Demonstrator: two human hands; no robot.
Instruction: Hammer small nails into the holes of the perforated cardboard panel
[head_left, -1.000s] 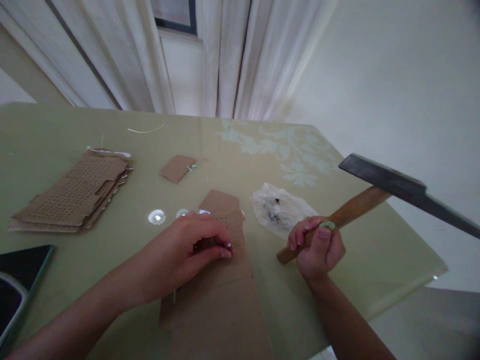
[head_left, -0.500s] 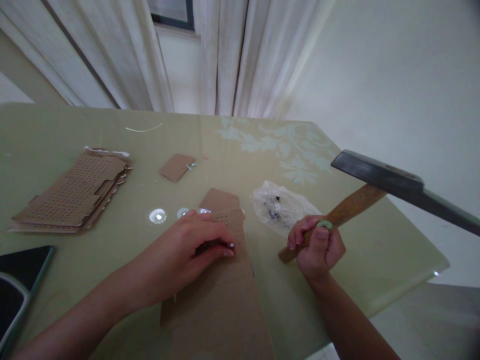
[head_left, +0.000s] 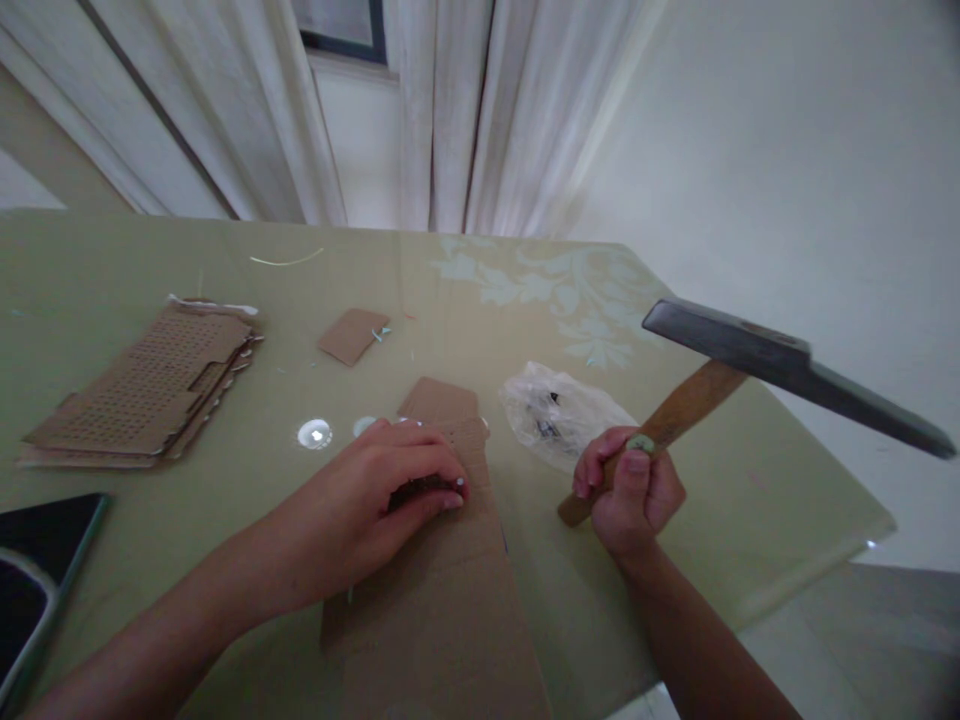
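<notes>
Two hands at work on a pale green counter (head_left: 112, 260). Left hand (head_left: 375, 495) lies palm-down on a long cardboard strip (head_left: 442, 600), fingers curled together and pressed onto the strip's far end; something small and dark sits under the fingertips, too hidden to identify. Strip runs from the near counter edge toward 12 o'clock, with rows of small punched holes near the hand.

Right hand (head_left: 630, 485) has its grip closed tight around the wooden handle of a hammer (head_left: 720, 370), thumb laid along the handle. Hammer is held up off the counter, handle rising toward 2 o'clock, dark metal head lying crosswise at the top, well above and to the right of the strip.

Only container seen: a clear plastic bag (head_left: 559, 410), lying flat between the two hands, at about 1 o'clock from the left hand. Inside it, a few small dark pieces; too small to tell what.

At 10 o'clock, a stack of perforated cardboard sheets (head_left: 142, 385). A small cardboard scrap (head_left: 352, 335) lies alone toward 11 o'clock. Dark flat device (head_left: 37, 540) at the left edge, 9 o'clock. White curtains (head_left: 450, 110) hang behind the counter.
</notes>
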